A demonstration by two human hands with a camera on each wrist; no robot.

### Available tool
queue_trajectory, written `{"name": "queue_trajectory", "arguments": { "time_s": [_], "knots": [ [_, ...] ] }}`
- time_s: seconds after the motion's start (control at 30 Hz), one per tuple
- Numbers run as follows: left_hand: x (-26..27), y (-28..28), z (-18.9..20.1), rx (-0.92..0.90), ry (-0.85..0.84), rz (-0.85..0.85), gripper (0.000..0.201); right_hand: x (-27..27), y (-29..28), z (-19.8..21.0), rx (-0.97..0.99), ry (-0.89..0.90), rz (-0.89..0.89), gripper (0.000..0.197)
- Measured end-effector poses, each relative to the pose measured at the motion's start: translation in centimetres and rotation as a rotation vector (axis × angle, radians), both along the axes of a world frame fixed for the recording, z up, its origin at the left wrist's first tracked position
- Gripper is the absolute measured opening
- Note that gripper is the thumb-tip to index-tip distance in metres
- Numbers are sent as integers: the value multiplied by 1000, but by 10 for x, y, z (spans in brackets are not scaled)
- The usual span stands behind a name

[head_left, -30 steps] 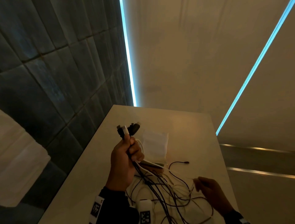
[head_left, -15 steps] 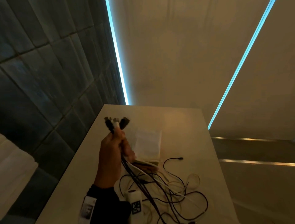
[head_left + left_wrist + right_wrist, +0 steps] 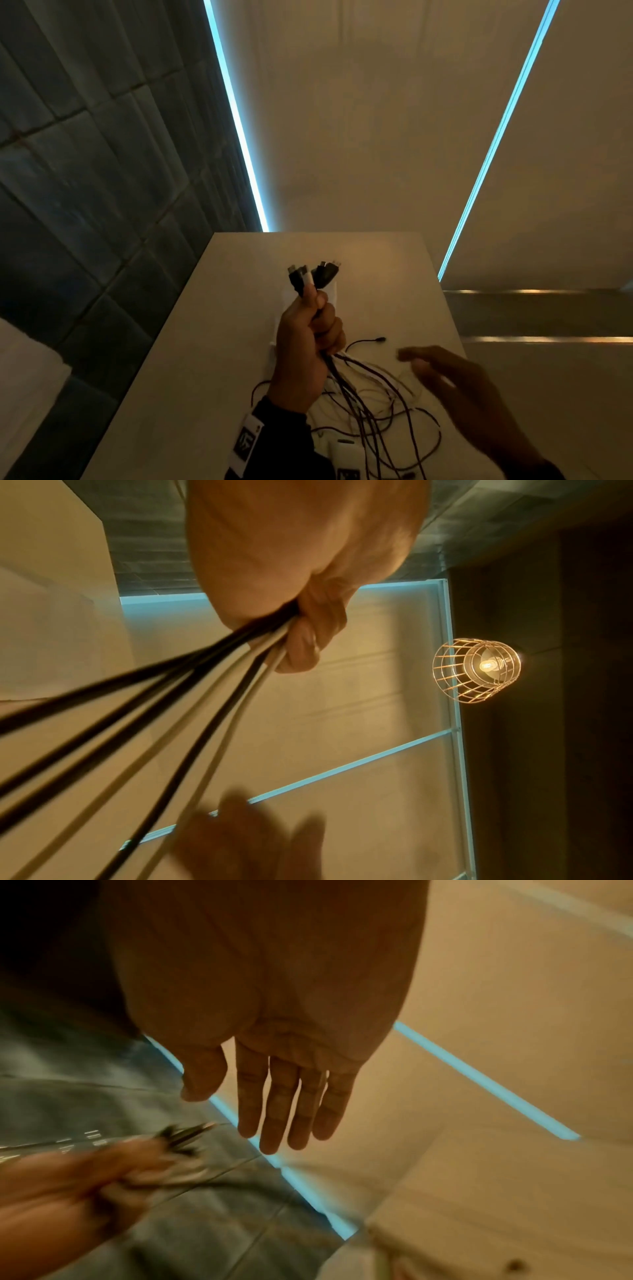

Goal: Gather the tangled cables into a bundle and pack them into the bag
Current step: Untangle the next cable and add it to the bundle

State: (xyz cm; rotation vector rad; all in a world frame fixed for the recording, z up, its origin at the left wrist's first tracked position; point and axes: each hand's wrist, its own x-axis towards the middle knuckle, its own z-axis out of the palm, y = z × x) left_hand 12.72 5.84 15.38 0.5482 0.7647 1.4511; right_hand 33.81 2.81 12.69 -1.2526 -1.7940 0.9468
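Head view: the left hand [image 3: 308, 346] is raised above the middle of the table [image 3: 239, 342], its fingers curled tight round the cables [image 3: 370, 411] just below a cluster of black and white plugs [image 3: 313, 275] that stands up out of the fist; the loose lengths fan down from the fist into an untidy heap of dark and pale loops near the table's near edge, and one dark lead [image 3: 368, 341] trails off toward the right edge. The right hand [image 3: 459, 394], blurred, hovers over the heap with fingers extended and holds nothing. A pale flat thing, probably the bag [image 3: 330, 293], lies on the table mostly hidden behind the fist. Likely faults: the hanging strands may snag on one another or drag the stray lead off the edge if lifted further, and thin strands could slip from the fist because they are held at one end only. Left wrist view: the fist [image 3: 308, 620] clamps several black and pale cables [image 3: 192, 685], which run taut and diverging toward the lower left. Right wrist view: the right hand [image 3: 274, 1047] shows a flat palm and straight, nearly closed-up fingers [image 3: 284, 1104], empty; the left hand [image 3: 103, 1172] and its plugs appear only as a blur.
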Motion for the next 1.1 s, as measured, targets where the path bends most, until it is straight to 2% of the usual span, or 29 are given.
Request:
{"name": "queue_trajectory", "arguments": {
  "time_s": [0.07, 0.17, 0.23, 0.33, 0.43, 0.5, 0.57, 0.67, 0.73, 0.77, 0.83, 0.9, 0.97, 1.0, 1.03, 1.1],
  "knots": [
    [5, -1, 2, -7, 40, -12, 34, -41, 1, -2, 23, 31, 106, 27],
    [6, -3, 2, -24, 107, -29, 35, -66, 7, -3, 111, 144, 75, 16],
    [4, -5, 1, -43, 119, -58, 35, -64, 9, -7, 142, 141, 44, 13],
    [-8, -5, -5, -96, 162, -145, 38, -39, 14, -14, 206, 28, -25, 6],
    [-24, -4, -4, -133, 276, -270, 41, 3, 16, -22, 136, -102, -238, 27],
    [-34, -4, -2, -131, 294, -215, 45, 35, 14, -30, 57, -185, -398, 36],
    [-32, -5, 4, -59, 230, -130, 40, 60, 7, -42, 1, -219, -444, 35],
    [-16, -4, 9, 27, 43, -80, 35, 70, -11, -63, -128, -171, -268, 27],
    [-8, -2, 8, 9, -65, -67, 35, 68, -21, -77, -268, -211, -65, 49],
    [-6, -2, 8, -5, -102, -58, 35, 68, -23, -87, -289, -264, -19, 59],
    [-6, -2, 7, -17, -175, -49, 37, 65, -19, -96, -252, -398, -7, 67],
    [-4, -3, 7, -16, -214, -63, 38, 56, -13, -87, -142, -544, -25, 62],
    [7, -4, 8, -10, -197, -100, 37, 33, -14, -57, -37, -474, -83, 38],
    [14, -5, 8, -11, -170, -135, 36, 14, -14, -34, -24, -349, -75, 25],
    [21, -6, 9, -3, -137, -175, 35, -6, -13, -13, -96, -179, -1, 22],
    [28, -5, 13, 35, -70, -221, 33, -41, -9, 10, -296, 156, 252, 35]
  ]
}}
